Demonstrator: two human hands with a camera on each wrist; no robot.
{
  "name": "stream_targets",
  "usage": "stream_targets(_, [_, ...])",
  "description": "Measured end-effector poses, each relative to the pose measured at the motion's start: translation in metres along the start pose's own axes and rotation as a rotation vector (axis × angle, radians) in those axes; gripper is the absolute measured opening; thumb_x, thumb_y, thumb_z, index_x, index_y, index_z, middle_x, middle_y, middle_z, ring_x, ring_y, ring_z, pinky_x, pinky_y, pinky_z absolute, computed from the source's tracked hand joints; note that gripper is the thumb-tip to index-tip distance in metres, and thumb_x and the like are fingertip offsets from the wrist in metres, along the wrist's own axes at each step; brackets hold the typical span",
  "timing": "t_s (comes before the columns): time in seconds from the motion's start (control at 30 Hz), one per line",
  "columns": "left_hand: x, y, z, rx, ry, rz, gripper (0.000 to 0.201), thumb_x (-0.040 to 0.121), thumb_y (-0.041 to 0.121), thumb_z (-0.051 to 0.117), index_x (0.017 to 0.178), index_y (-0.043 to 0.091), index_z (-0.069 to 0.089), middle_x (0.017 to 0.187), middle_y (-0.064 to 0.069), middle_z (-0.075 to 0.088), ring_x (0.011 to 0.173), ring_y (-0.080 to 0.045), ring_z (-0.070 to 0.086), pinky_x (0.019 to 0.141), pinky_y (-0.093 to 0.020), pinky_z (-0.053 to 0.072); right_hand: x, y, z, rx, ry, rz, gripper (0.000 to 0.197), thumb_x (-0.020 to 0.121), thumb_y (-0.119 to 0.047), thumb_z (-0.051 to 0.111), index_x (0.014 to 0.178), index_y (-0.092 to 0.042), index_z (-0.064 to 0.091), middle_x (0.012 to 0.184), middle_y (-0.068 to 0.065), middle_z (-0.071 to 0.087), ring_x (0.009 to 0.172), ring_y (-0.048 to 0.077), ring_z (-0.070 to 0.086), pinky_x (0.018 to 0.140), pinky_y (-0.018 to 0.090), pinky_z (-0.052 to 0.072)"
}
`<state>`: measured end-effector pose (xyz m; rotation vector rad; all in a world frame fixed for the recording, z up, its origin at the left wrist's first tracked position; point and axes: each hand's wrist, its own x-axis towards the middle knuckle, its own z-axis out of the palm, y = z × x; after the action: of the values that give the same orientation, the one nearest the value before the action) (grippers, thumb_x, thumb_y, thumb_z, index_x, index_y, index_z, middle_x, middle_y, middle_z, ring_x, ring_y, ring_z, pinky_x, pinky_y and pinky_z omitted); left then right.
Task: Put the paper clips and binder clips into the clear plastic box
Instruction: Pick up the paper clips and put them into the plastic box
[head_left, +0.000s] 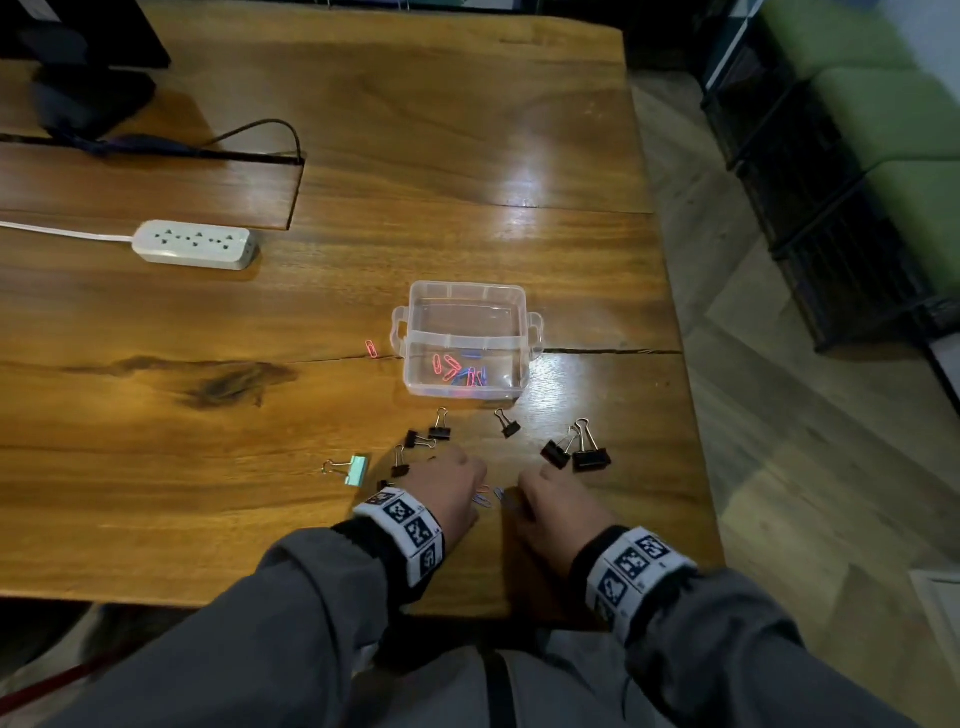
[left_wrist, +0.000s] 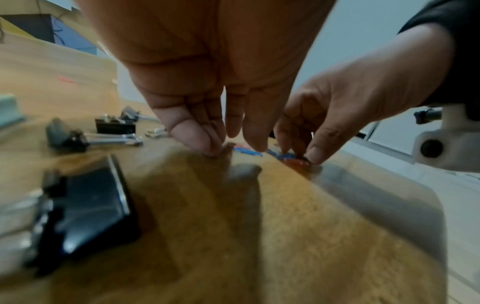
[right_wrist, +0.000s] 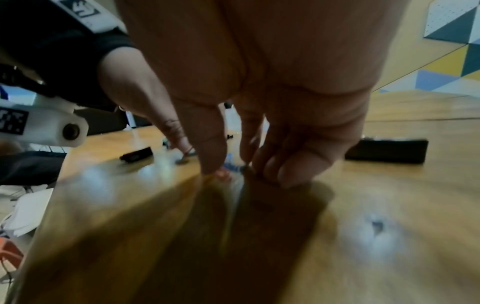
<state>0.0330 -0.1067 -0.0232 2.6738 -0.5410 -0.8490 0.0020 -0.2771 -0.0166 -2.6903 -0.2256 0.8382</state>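
your left hand (head_left: 451, 493) and right hand (head_left: 558, 501) are meeting at the near edge of the table (head_left: 363, 182), and the loose paper clips (head_left: 488, 498) are lying right between them, directly under the fingertips of both. so neither hand is really nearer; the clips are sitting in the gap, and the clear plastic box (head_left: 466, 340) is lying straight ahead of both hands, further from you across the table.

in the left wrist view your left fingers (left_wrist: 192, 135) are pointing down with the tips drawn close together, touching the table beside a blue clip; whether they are actually pinching one, i cannot tell. your right fingers (left_wrist: 315, 152) are pressing down on a reddish clip and a blue one next to it. the clips' long axes are too blurred to read.

counting: about three or four loose paper clips between your hands, one pink paper clip (head_left: 371, 348) lying alone just left of the box, and roughly nine pink and blue ones already inside it. binder clips: about eight black binder clips (head_left: 589, 452) scattered between the hands and the box, plus one mint green binder clip (head_left: 353, 470) off to the left. none of the binder clips is in the box yet.
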Motion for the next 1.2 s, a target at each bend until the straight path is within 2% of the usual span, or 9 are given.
stream_targets(0.3, [0.006,0.006,0.011,-0.013,0.024,-0.023,0.017,0.087,0.015,0.065,0.087,0.018,0.049,0.096,-0.002,0.049,0.090,-0.024,0.053,0.073,-0.034,0.045,0.004,-0.005,0.010,0.000,0.098,0.019,0.012,0.086,-0.010,0.054,0.093,-0.019,0.058,0.105,0.007,0.059,0.101,0.027,0.051,0.086,0.036,0.042])
stream_targets(0.47, [0.003,0.008,0.013,0.053,0.006,0.025,0.015,0.086,0.009,0.062,0.096,0.014,0.053,0.108,-0.007,0.051,0.103,-0.026,0.050,0.085,-0.036,0.045,0.003,-0.009,0.015,0.002,0.094,0.002,0.018,0.084,-0.004,0.052,0.084,-0.022,0.053,0.098,0.007,0.060,0.098,0.026,0.052,0.085,0.037,0.044])
stream_targets(0.6, [0.002,0.015,0.014,0.203,-0.024,0.071,0.031,0.084,0.005,0.059,0.114,0.009,0.053,0.117,-0.012,0.051,0.108,-0.030,0.048,0.090,-0.041,0.048,0.001,-0.012,0.017,0.010,0.089,-0.028,0.013,0.085,-0.006,0.052,0.087,-0.019,0.052,0.099,0.008,0.060,0.096,0.027,0.053,0.082,0.039,0.047])
stream_targets(0.73, [0.001,0.016,0.015,0.208,-0.029,0.062,0.031,0.084,0.006,0.059,0.114,0.010,0.053,0.116,-0.012,0.051,0.108,-0.029,0.048,0.091,-0.044,0.048,-0.001,-0.013,0.014,0.078,0.088,0.002,0.011,0.085,-0.006,0.053,0.086,-0.017,0.054,0.093,0.006,0.063,0.088,0.026,0.056,0.078,0.040,0.051])
stream_targets(0.83, [-0.002,0.015,0.014,0.161,0.000,0.066,0.021,0.085,0.007,0.057,0.106,0.011,0.054,0.111,-0.011,0.053,0.104,-0.028,0.049,0.088,-0.043,0.049,-0.001,-0.003,0.013,0.324,0.112,0.138,0.015,0.084,-0.011,0.057,0.077,-0.023,0.051,0.075,0.000,0.062,0.071,0.020,0.058,0.062,0.032,0.045])
stream_targets(0.93, [-0.004,0.016,0.012,0.133,0.005,0.070,0.016,0.085,0.005,0.056,0.097,0.014,0.052,0.103,-0.009,0.055,0.098,-0.027,0.051,0.084,-0.040,0.050,0.001,0.011,0.011,0.722,0.092,0.241,0.015,0.085,-0.005,0.062,0.083,-0.020,0.060,0.073,-0.001,0.063,0.062,0.012,0.058,0.063,0.029,0.047])
stream_targets(1.0, [-0.003,0.016,0.010,0.106,0.002,0.079,0.017,0.084,0.002,0.054,0.089,0.017,0.048,0.093,-0.006,0.054,0.091,-0.026,0.052,0.075,-0.036,0.049,0.003,0.015,0.007,1.058,0.062,0.384,0.012,0.086,0.004,0.058,0.082,-0.007,0.060,0.076,0.010,0.064,0.058,0.018,0.063,0.060,0.037,0.057])
stream_targets(1.1, [-0.002,0.009,0.005,-0.018,0.007,0.040,0.018,0.083,0.000,0.052,0.082,0.017,0.046,0.083,0.001,0.055,0.079,-0.021,0.054,0.064,-0.029,0.043,0.001,0.013,-0.003,1.443,0.004,0.481,0.018,0.087,0.012,0.045,0.080,-0.004,0.051,0.070,0.013,0.057,0.053,0.023,0.061,0.050,0.034,0.057])
stream_targets(1.2, [-0.007,-0.001,-0.002,-0.208,0.059,-0.041,0.018,0.083,0.007,0.056,0.085,0.026,0.057,0.085,0.007,0.060,0.080,-0.014,0.057,0.069,-0.029,0.048,0.000,0.013,-0.007,1.555,-0.043,0.451,0.027,0.084,0.015,0.034,0.073,-0.004,0.051,0.065,0.014,0.056,0.051,0.024,0.058,0.047,0.029,0.052])
